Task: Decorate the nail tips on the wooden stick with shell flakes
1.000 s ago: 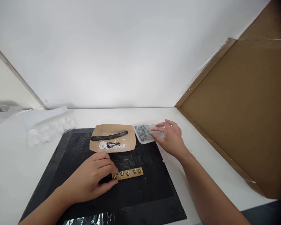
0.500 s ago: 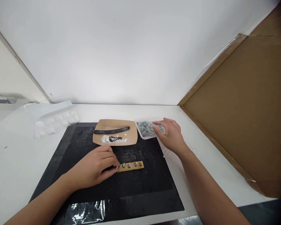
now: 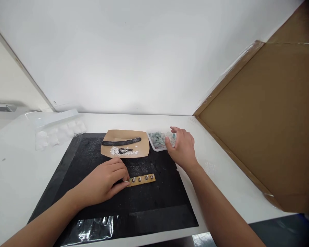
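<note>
On the black mat, a narrow yellowish strip [image 3: 143, 180] carries several small round metallic pieces with white bits on them. My left hand [image 3: 106, 180] has its fingers closed on the strip's left end, covering that part. My right hand [image 3: 182, 145] is at the right side of a clear plastic tub [image 3: 158, 149] of small green and pale pieces. Its thumb and fingers are apart, with a small teal piece visible near the fingertips; whether it is held cannot be made out.
A cardboard tray [image 3: 144, 140] behind the strip holds a black nail file [image 3: 121, 142] and white chips. Clear plastic packaging [image 3: 60, 133] lies at the back left. A large cardboard panel [image 3: 260, 120] stands on the right beyond the black mat [image 3: 154, 199].
The view has shifted slightly. My right hand's thumb and fingers are spread a little wider at the tub, and a teal piece now shows there. My left hand stays at the strip.
</note>
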A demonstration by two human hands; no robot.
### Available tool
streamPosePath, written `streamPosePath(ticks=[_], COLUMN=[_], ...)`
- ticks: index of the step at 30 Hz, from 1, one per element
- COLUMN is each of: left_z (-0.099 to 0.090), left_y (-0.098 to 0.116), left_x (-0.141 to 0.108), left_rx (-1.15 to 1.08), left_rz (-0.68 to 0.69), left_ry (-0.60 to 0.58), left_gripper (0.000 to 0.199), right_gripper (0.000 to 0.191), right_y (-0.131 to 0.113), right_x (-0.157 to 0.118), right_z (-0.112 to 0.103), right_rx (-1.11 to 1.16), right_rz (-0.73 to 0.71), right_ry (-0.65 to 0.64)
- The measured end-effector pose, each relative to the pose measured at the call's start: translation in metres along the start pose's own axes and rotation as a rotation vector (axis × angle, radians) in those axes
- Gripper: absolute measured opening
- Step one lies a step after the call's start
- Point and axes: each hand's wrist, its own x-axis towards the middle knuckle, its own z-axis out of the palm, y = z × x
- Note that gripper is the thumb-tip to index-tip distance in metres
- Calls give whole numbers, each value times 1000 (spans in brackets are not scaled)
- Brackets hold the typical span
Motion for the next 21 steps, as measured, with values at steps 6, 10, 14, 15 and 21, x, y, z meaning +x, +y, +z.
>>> streamPosePath(ticks=[6,10,14,15,21], left_z=[0,-3,-3,-2,-1], left_y=[-2,-3,-3,-3,-6], left_x=[-1,-2,-4,-4,-4], left_rx=[5,24,30,25,-19], left_rz=[-2,9,27,33,56], left_ry=[29,56,66,62,67], left_gripper=[11,10,8,8,9], right_gripper=[41,41,41,41,40], right_y=[4,-3,-16,-19,-27], right_x=[1,1,-3,-4,-9], right_z=[-2,-7,-11,-12,-12], right_rx=[39,109,157,163,187], right_rz=[27,-13,-49,-52,-62], right_ry=[-18,-24,-34,-44,-85])
